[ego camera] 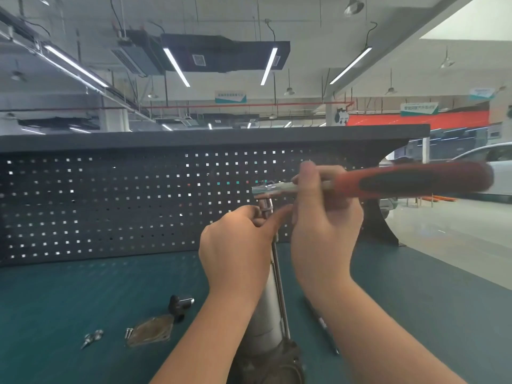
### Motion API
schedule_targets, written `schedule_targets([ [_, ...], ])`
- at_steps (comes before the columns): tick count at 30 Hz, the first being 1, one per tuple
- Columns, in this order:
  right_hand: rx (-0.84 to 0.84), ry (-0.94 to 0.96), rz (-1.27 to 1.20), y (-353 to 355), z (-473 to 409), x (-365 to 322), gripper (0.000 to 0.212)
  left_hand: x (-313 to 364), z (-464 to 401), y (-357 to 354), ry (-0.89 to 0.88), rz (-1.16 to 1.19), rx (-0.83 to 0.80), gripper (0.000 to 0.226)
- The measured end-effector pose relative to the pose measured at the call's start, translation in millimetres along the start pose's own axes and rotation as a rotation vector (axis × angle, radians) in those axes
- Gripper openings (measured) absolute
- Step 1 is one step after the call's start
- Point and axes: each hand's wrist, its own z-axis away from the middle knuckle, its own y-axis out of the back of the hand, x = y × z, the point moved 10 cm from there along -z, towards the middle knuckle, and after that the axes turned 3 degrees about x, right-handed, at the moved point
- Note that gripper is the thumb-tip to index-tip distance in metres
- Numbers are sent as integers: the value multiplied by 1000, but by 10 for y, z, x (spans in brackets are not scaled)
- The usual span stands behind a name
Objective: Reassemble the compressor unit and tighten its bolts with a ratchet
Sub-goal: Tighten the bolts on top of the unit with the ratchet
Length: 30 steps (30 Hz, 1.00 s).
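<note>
Above green bench [83, 286] | right hand [324, 217] grips ratchet [388, 184] | left hand [235, 245] pinches socket [265, 206]

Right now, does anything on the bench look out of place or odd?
Nothing looks damaged or spilled. Loose parts lie on the green mat left of the compressor unit: a flat cover plate, small bolts and a black fitting. They are not yet mounted.

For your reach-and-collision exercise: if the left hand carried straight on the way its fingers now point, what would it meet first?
Most likely the ratchet head just above the left hand; its fingers already pinch the socket. Depth is unclear.
</note>
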Motion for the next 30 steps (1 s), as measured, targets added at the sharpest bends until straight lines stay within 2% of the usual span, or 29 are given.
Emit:
schedule_targets([
  [2, -69, 106, 86, -136, 132, -106, 16, -4, 4, 0, -5, -40, -18, 53],
  [5, -104, 109, 141, -197, 189, -85, 15, -1, 10, 17, -8, -39, -14, 42],
  [8, -128, 141, 204, -186, 124, -111, 17, 39, 3, 10, -22, -12, -10, 54],
  [10, -51, 81, 186, -59, 7, -36, 21, 56, 2, -15, -35, -17, -16, 56],
  [12, 61, -152, 47, 143, -164, 249, 29, 63, 6, -26, -38, -1, -15, 56],
  [13, 74, -358, -77, 186, -212, 473, 32, 71, 13, -22, -49, 4, -7, 55],
  [15, 12, -818, -344, 102, -139, 882, 32, 104, 25, -10, -75, -3, 0, 56],
  [16, -18, -963, -440, 61, -73, 988, 31, 113, 30, -11, -82, -13, -4, 57],
  [17, -27, -1017, -486, 52, -42, 1045, 30, 119, 31, -14, -85, -27, -6, 57],
  [19, -24, -922, -483, 66, -80, 1037, 31, 120, 30, -7, -77, -50, 3, 58],
  [21, 0, -701, -410, 92, -172, 884, 32, 97, 28, -2, -61, -35, 20, 57],
  [27, 52, -128, 17, 114, -101, 193, 21, 66, 34, -25, -52, 34, 21, 57],
  [30, 7, 61, 103, -32, 44, -42, 18, 69, 28, -8, -69, -5, 38, 55],
])
